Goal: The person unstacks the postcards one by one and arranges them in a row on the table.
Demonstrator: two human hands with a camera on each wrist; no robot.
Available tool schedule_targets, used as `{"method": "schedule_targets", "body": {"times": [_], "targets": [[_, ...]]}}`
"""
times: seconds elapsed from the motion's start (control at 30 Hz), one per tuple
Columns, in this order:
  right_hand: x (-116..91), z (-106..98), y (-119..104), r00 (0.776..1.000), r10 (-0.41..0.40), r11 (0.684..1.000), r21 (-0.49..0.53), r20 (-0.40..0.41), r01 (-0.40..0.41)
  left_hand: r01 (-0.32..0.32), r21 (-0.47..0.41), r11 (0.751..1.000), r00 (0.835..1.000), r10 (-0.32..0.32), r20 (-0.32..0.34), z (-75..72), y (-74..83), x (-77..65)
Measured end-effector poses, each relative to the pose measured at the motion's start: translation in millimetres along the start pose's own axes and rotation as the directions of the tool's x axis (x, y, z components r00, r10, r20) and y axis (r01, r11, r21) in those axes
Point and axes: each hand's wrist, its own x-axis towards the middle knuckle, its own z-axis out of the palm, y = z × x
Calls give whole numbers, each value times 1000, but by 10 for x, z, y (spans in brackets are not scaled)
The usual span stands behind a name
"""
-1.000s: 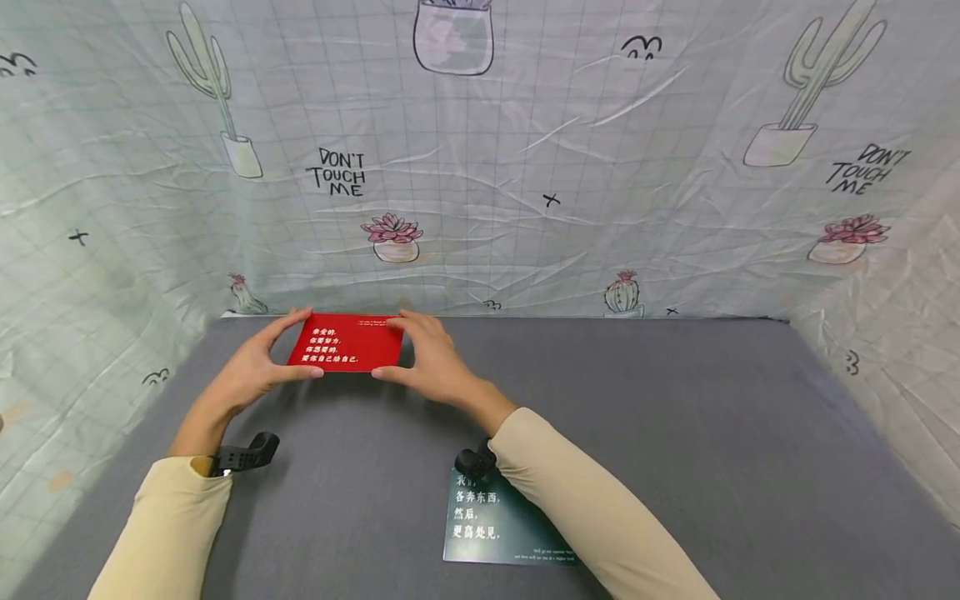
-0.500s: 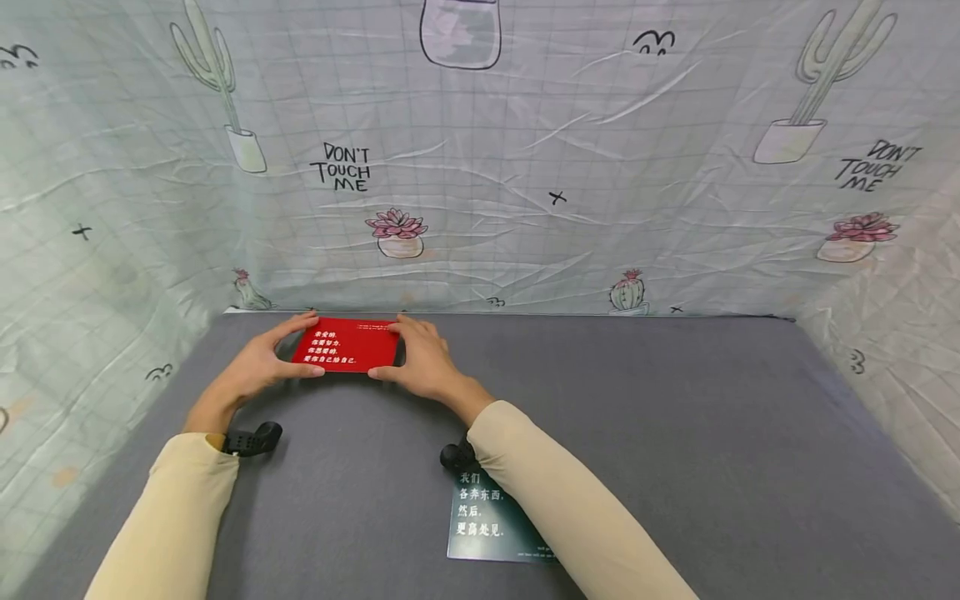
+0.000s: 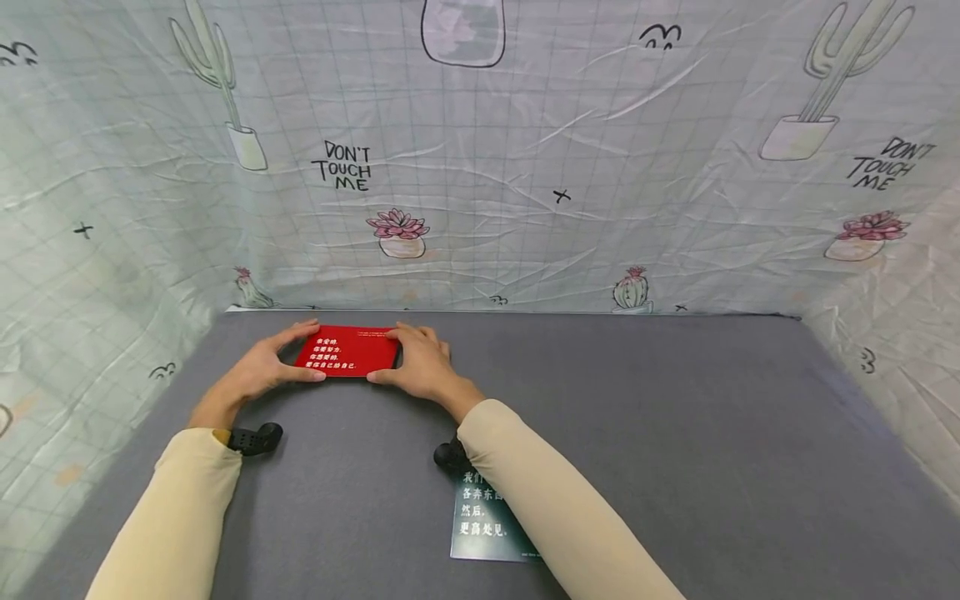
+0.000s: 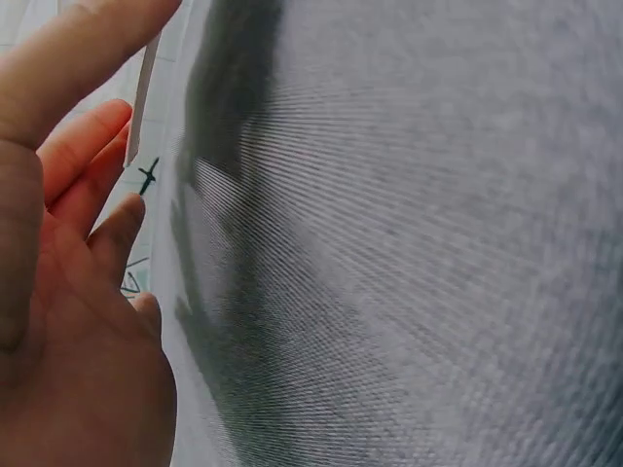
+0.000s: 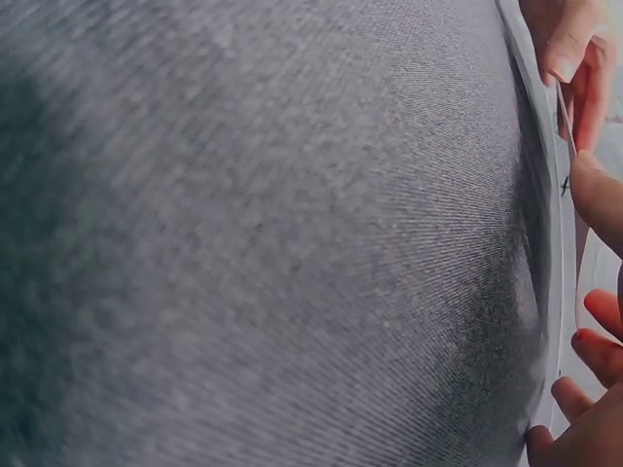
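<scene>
A red card point(image 3: 348, 352) with white printed characters is held level by both hands near the back left of the table. My left hand point(image 3: 258, 367) grips its left end, thumb along the near edge and fingers at the far corner. At the right end my right hand point(image 3: 426, 363) grips it the same way. The left wrist view shows the thin card edge point(image 4: 144, 102) beyond the thumb, apart from the tabletop. In the right wrist view the card point(image 5: 568, 122) appears edge-on between both thumbs, with a shadow on the cloth below.
A dark green card point(image 3: 480, 537) with white characters lies near the front middle, partly covered by the right forearm. Grey cloth point(image 3: 637, 433) covers the table. A cactus-print curtain point(image 3: 495, 167) closes off the back and both sides.
Both hands have brought the red card slightly lower and nearer to me. The right forearm has shifted left and hides more of the green card. The head view has shifted a little.
</scene>
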Motion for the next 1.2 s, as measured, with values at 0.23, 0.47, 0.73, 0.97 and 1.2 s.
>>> {"method": "schedule_targets", "body": {"times": [0.23, 0.47, 0.73, 0.97, 1.2], "targets": [[-4, 43, 6, 1000, 19, 998, -58, 16, -18, 19, 11, 1000, 999, -20, 27, 32, -73, 31], [-11, 71, 24, 1000, 13, 996, -94, 20, -11, 32, 46, 998, 998, -34, 46, 62, -106, 27], [-20, 125, 76, 1000, -4, 990, -141, 7, 5, -31, 61, 998, 998, 28, 50, 107, -144, 33], [-30, 87, 107, 999, -34, 985, -170, 30, 38, -58, 44, 997, 997, 56, 47, 136, -127, 31], [-24, 79, 102, 998, -35, 982, -184, 49, 44, -61, 38, 997, 997, 60, 40, 135, -135, 24]]}}
